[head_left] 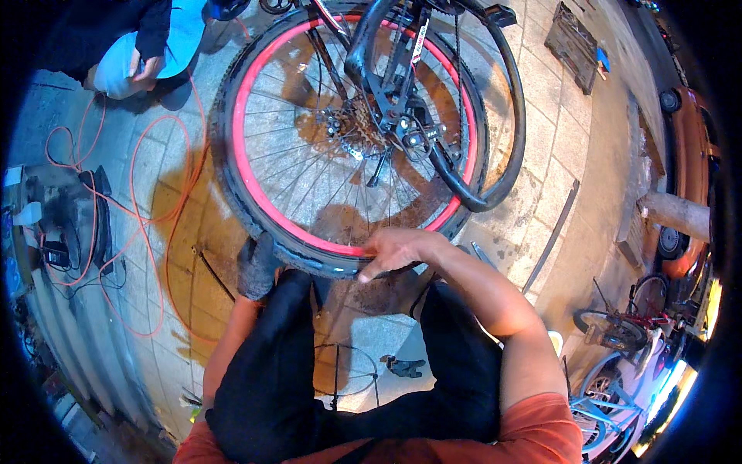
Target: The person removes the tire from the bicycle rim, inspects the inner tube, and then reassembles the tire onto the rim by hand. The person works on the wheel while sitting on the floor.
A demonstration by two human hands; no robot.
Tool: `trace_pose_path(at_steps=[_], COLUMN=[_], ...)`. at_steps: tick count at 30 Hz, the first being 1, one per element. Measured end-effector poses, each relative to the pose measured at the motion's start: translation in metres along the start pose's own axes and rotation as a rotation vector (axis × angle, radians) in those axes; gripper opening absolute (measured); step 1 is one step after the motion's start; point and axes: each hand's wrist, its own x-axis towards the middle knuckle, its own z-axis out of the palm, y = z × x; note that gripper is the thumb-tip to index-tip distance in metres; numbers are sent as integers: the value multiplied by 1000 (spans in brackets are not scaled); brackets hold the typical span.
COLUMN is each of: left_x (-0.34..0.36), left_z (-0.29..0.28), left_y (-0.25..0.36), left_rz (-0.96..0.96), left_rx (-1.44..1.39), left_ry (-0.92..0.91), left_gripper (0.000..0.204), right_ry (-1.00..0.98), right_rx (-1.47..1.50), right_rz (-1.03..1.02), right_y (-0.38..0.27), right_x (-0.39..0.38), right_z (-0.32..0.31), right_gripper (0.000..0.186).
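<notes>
A bicycle wheel with a pinkish-red rim (259,182) lies in front of me, still joined to the black bike frame (363,58). Its black tire (226,166) runs around the rim, and light spots show along the near edge. My left hand (257,267), in a grey glove, grips the tire at its near left. Bare, my right hand (394,251) closes over the near part of the tire and rim, thumb pressed on the tire. A black inner tube (519,100) hangs in a loop at the wheel's right side. The cassette (363,116) sits at the hub.
Orange hose (133,185) coils over the paving at left. Another person's hand (147,68) shows at upper left beside a blue item. A dark glove (403,366) lies between my legs. At right are a long bar (553,232), parked bicycles (610,332) and an orange car (690,170).
</notes>
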Motion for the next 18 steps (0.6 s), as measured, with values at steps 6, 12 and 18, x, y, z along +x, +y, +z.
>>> trace_pose_path(at_steps=[6,12,18], left_x=[-1,2,4], left_z=[-4,-13,-44], left_y=[6,6,-11], left_rz=[60,35,128], left_rx=[67,163,300], left_ry=[19,17,-44], left_gripper=[47,48,56], right_ry=[14,63,86], right_rx=[-177,-437,-406], right_rz=[175,384,73], right_y=[27,43,20], right_x=[-35,-40,-29], right_z=[-9,-2,5], right_gripper=[51,42,48])
